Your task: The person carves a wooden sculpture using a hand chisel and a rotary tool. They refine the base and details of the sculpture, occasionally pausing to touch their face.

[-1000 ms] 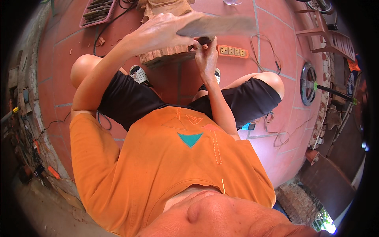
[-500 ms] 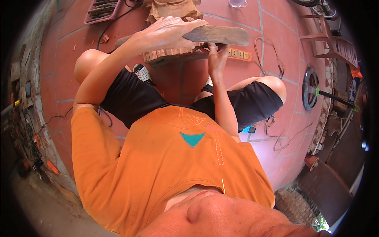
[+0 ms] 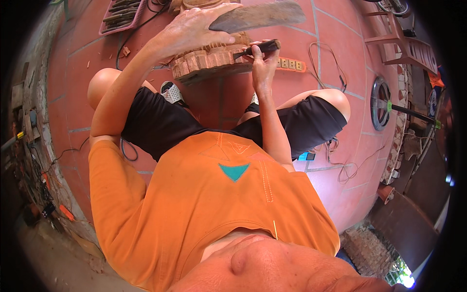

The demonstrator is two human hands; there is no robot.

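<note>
My left hand [image 3: 190, 30] is wrapped round a long, flat wooden mallet [image 3: 262, 16], held up above the work with its broad end out to the right. Below it, my right hand [image 3: 263, 72] grips a chisel [image 3: 266, 46] by its dark handle. The chisel lies slanted, its blade pointing left against the edge of a thick carved wood block [image 3: 206, 63]. That block has a notched, scalloped rim and rests in front of my feet. Part of its far side is hidden behind my left hand and the mallet.
At the far left a pink basket [image 3: 102, 32] holds several carving tools. An orange power strip [image 3: 292, 64] lies right of the block, with a loose cable [image 3: 311, 53] nearby. A plastic chair [image 3: 411, 51] and a round-based stand [image 3: 381, 104] stand at right. Wood chips dot the tiles.
The mallet has risen away from the chisel with my left hand, uncovering the chisel's handle and more of the block. My right hand stays in nearly the same place.
</note>
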